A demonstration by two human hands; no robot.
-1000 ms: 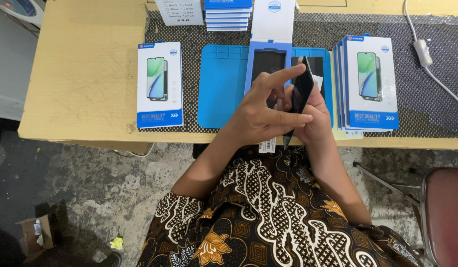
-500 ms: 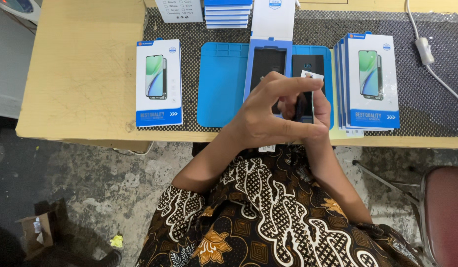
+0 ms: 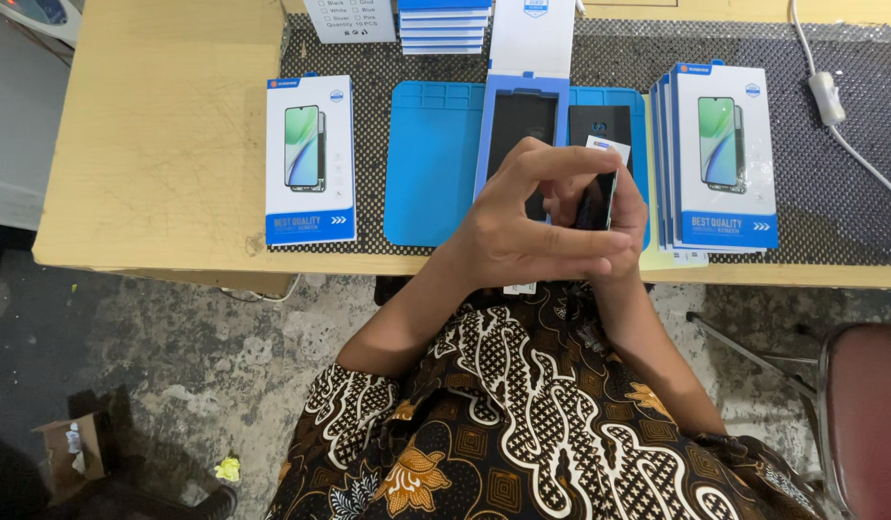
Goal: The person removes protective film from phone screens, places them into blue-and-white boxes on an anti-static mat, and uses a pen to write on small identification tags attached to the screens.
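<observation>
Both of my hands meet over the table's front edge around a thin black phone screen panel (image 3: 595,200) held on edge, with a small white sticker at its top. My left hand (image 3: 522,226) is in front, its fingers curled across the panel. Largely hidden behind it, my right hand (image 3: 626,223) grips the panel from the right. Just beyond lies a blue work mat (image 3: 431,164), and on it an open blue box tray (image 3: 518,120) with a dark insert. A second black panel (image 3: 599,122) lies flat to the tray's right.
A single white-and-blue retail box (image 3: 310,159) lies left of the mat. A stack of similar boxes (image 3: 720,159) stands at the right, more boxes (image 3: 443,24) at the back. A white cable with a switch (image 3: 828,96) runs at far right. A red chair (image 3: 864,414) stands at lower right.
The black panel has turned from tilted to nearly upright on edge. My left-hand fingers have shifted lower across it, and both hands have crept slightly right.
</observation>
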